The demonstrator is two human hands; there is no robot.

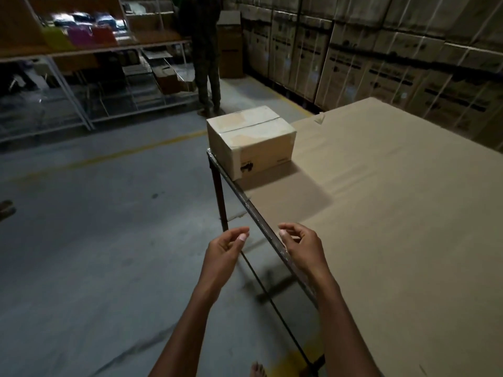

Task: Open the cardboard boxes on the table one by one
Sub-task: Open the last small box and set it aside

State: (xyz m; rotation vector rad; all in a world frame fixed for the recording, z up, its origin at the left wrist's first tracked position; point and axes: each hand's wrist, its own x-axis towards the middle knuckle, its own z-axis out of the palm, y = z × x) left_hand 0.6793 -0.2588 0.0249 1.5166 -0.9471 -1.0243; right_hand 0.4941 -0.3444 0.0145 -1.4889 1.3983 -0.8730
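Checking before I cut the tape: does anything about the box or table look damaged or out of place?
Little stands out. The cardboard box sits at the table's far left corner, flaps closed, turned slightly askew to the edge. Its near bottom corner looks scuffed, though it is too dim to be sure. Both hands are empty.

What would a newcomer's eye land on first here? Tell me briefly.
First the closed, taped beige cardboard box at the far left corner of the cardboard-covered table. Next the bare left hand and right hand, raised empty with loosely curled fingers at the table's near edge.
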